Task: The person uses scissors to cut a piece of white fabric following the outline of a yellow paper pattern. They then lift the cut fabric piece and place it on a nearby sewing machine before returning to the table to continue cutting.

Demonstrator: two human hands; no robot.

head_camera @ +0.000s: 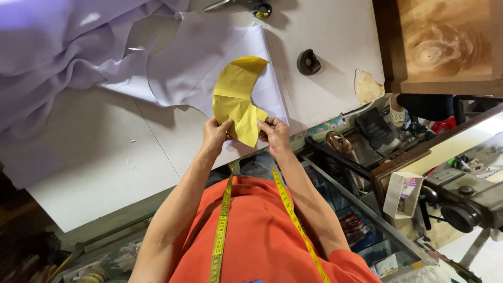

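Note:
A curved yellow paper pattern piece [237, 99] lies folded on the white table [105, 157], over a sheet of pale lilac fabric [209, 68]. My left hand [215, 134] pinches its lower left corner. My right hand [274, 133] pinches its lower right edge. Both hands sit at the table's near edge, thumbs on top of the yellow paper. A yellow measuring tape [222, 220] hangs around my neck over an orange shirt.
More lilac fabric [57, 57] is bunched at the far left. Scissors [246, 5] lie at the table's far edge, a dark round weight [308, 62] to the right. A wooden cabinet [445, 47], a small white box [401, 194] and a sewing machine [466, 194] stand at right.

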